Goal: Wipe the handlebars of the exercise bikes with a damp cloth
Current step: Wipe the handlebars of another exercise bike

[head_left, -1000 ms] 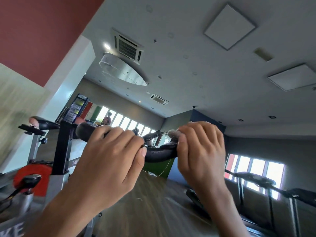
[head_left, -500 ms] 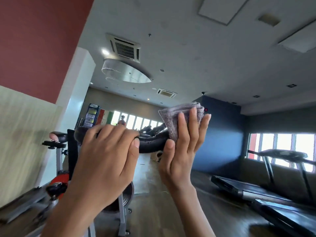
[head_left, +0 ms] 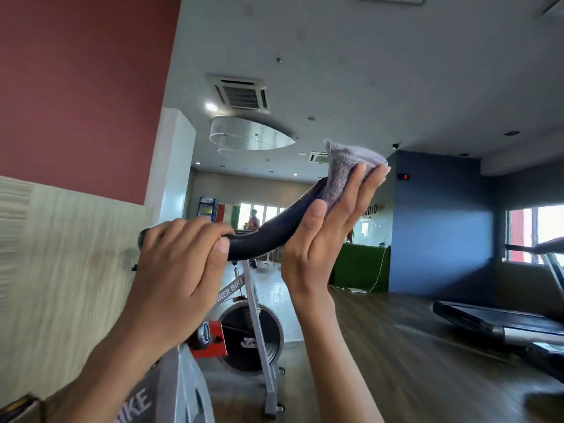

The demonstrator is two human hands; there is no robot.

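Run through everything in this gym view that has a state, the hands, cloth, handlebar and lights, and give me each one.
left hand, gripping the handlebar near its lower end.
right hand, fingers straight, pressing the cloth against the handlebar.
cloth, folded over the handlebar's raised end.
handlebar, held, its raised end covered by the cloth.
ceiling light, lit.

Cloth (head_left: 348,169) on handlebar (head_left: 268,236) tip, treadmill (head_left: 500,325) right
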